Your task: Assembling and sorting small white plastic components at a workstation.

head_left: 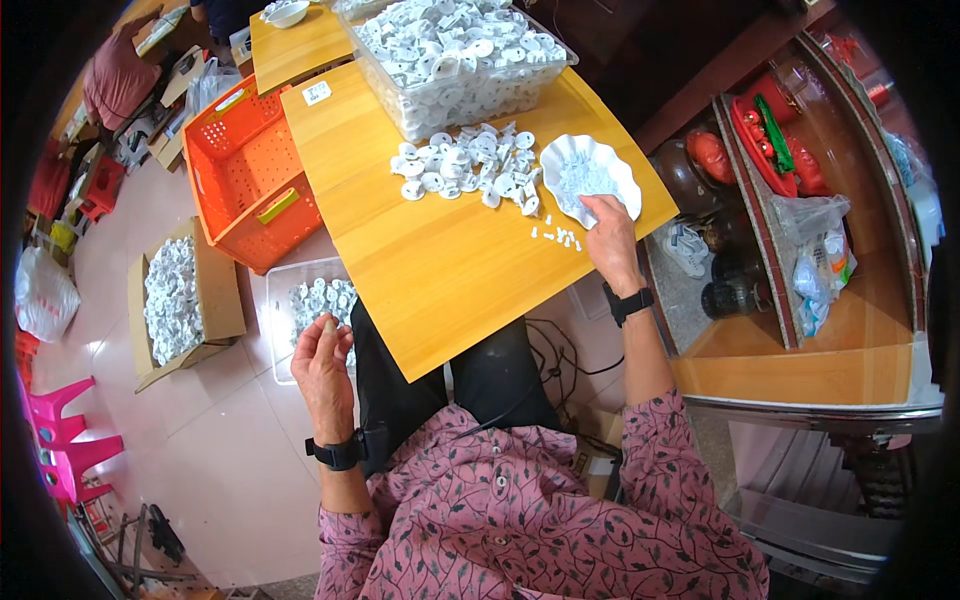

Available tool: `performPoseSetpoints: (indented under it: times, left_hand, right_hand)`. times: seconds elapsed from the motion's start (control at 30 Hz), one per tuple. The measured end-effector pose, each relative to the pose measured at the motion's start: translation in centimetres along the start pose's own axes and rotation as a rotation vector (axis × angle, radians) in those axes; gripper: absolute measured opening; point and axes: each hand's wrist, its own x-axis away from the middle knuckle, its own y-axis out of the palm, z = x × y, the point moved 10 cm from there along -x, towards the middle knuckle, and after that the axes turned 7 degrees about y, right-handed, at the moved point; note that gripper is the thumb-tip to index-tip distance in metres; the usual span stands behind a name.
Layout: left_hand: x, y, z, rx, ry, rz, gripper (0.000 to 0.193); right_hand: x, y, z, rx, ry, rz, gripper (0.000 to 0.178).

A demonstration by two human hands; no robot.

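My right hand (609, 240) reaches over the near rim of a white scalloped dish (624, 172), fingertips bent together at the small pale pieces (582, 176) inside. Whether it pinches one is hidden. A few tiny white pegs (558, 236) lie on the table just left of that hand. My left hand (323, 370) is off the table's left edge, thumb and fingers pressed together, above a clear bin (277, 345) of white parts. What it pinches, if anything, cannot be made out. Loose white round parts (465, 165) are spread on the wooden table (430, 275) beside the dish.
A large clear tub (460, 85) heaped with white parts stands at the table's far end. To the left are an orange crate (250, 165), a cardboard box (222, 285) of white parts and pink stools (72, 440). Shelves (770, 250) stand close on the right.
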Motion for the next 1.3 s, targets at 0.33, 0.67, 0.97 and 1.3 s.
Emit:
performPoseSetpoints:
  times: [0.33,0.67,0.97,1.3]
  left_hand:
    - [0.3,-0.3,-0.5,-0.002,-0.031,-0.005,0.020]
    - [0.4,-0.3,-0.8,-0.017,-0.055,0.019,0.022]
    - [0.4,-0.4,-1.0,0.008,-0.052,0.007,0.021]
    - [0.6,-0.6,-1.0,-0.006,-0.062,0.015,0.020]
  right_hand:
    - [-0.5,1.5,-0.6,-0.024,0.022,-0.120,0.041]
    - [0.7,-0.4,-0.6,-0.334,0.142,-0.039,0.030]
    - [3.5,0.5,-5.5,-0.015,-0.159,-0.091,0.029]
    - [1.8,1.6,-5.8,-0.204,-0.056,-0.086,0.039]
